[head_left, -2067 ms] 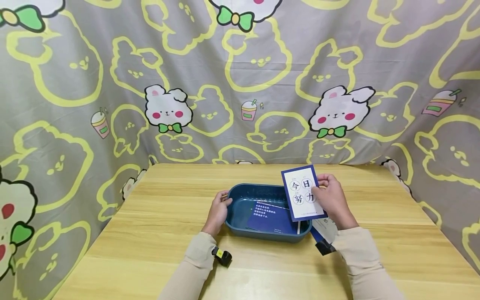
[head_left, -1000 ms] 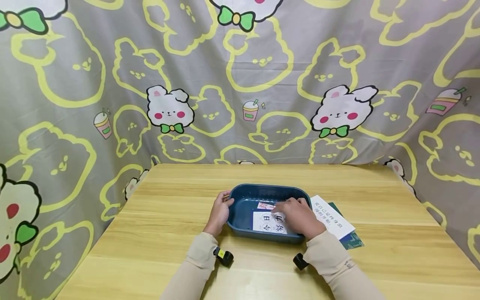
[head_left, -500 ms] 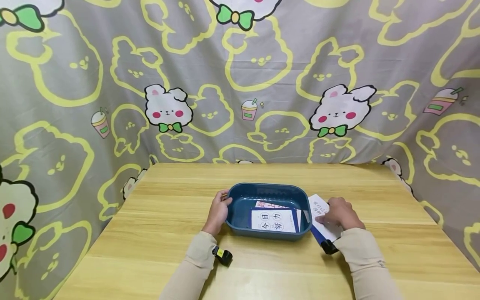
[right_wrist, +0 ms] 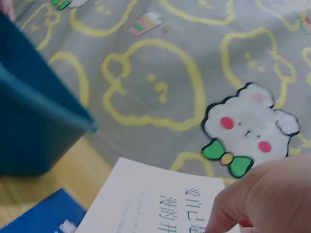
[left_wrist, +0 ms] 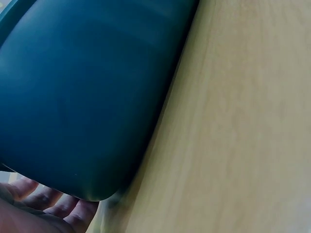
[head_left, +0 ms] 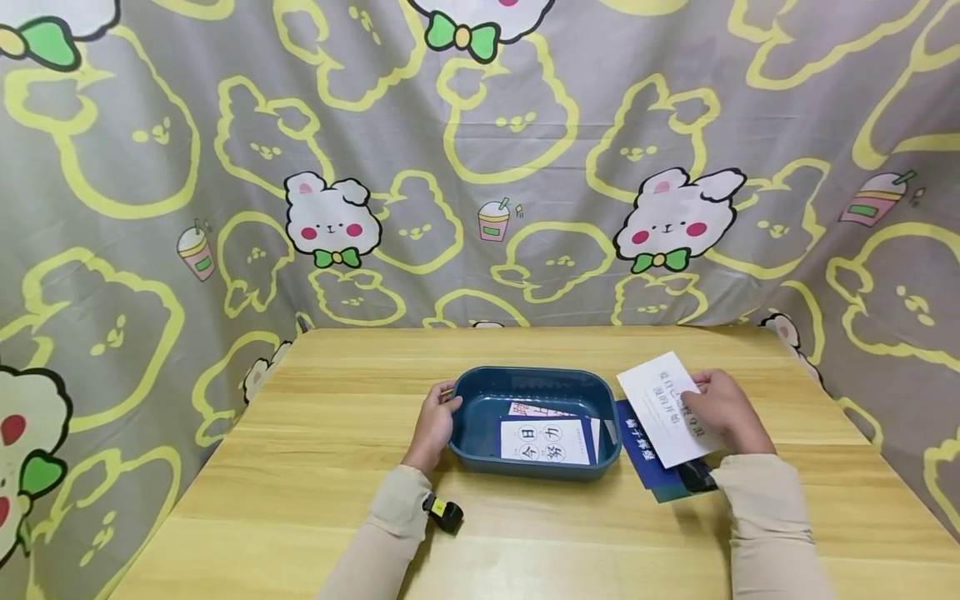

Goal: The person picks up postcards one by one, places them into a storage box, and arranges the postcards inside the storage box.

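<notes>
My right hand (head_left: 727, 412) pinches a white card (head_left: 660, 408) printed with Chinese characters, thumb on its face, and holds it tilted above the table right of the blue basin (head_left: 536, 472). The right wrist view shows the same card (right_wrist: 146, 199) under the thumb. At the basin's left end, my left hand (head_left: 433, 423) grips the rim, its thumb at the edge; the left wrist view shows its fingers (left_wrist: 82, 213) against the outer wall. Inside the basin lies a blue-bordered white card (head_left: 546, 439), partly covering a card with red characters (head_left: 528, 408).
Below the held card, a dark blue card (head_left: 641, 446) and a green-edged card (head_left: 667, 495) overlap on the wooden table (head_left: 337, 392), beside the basin. A patterned curtain (head_left: 420, 125) hangs behind and at both sides. Black straps are on both wrists.
The blue-bordered card went from my right hand into the basin. My right hand then moved right and lifted the white card off the pile, uncovering the dark blue card. My left hand stayed put.
</notes>
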Tool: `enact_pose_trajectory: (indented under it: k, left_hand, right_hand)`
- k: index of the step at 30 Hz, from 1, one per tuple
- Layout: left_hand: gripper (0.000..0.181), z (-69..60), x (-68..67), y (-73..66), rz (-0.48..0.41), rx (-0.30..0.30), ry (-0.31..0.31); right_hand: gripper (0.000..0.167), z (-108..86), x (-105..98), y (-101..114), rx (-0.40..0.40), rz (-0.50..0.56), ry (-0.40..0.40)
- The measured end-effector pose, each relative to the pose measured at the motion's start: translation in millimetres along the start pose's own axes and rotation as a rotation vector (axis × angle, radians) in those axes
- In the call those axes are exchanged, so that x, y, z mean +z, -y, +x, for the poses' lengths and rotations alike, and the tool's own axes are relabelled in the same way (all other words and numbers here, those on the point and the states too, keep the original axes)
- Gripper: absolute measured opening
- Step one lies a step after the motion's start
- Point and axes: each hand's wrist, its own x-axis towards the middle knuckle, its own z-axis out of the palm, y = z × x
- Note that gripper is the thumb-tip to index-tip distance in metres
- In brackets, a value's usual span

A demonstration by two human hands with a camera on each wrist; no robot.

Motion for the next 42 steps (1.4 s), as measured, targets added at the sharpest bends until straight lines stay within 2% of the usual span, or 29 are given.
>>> enact_pose_trajectory:
  k: [4,9,20,24,36,42]
  left_hand:
    - [0.033,-0.1,-0.4,-0.1,-0.003,-0.011,-0.01]
    - [0.034,0.4,-0.4,-1.1,-0.007,-0.006,-0.015]
    - [0.034,1.1,-1.4,0.1,0.001,0.001,-0.006]
    - [0.034,1.4,-1.8,0.7,-0.002,0.003,0.001]
    - [0.033,0.8,-0.8,1.9,-0.005,0.01,0.002]
    - [0.034,1.4,-0.5,1.5,-0.01,0.018,-0.004]
  right_hand:
    - [0.044,-4.0,-4,11,-0.05,0.047,-0.067]
    - [0.042,-7.5,-2,25,-0.137,0.048,-0.136]
    - [0.039,-10.6,10,44,-0.183,0.134,-0.208]
    - [0.038,-13.3,14,50,-0.224,0.164,-0.238]
    - [0.034,-18.2,39,70,-0.377,0.198,-0.266]
    - [0.032,-13.3,64,74,-0.487,0.177,-0.203]
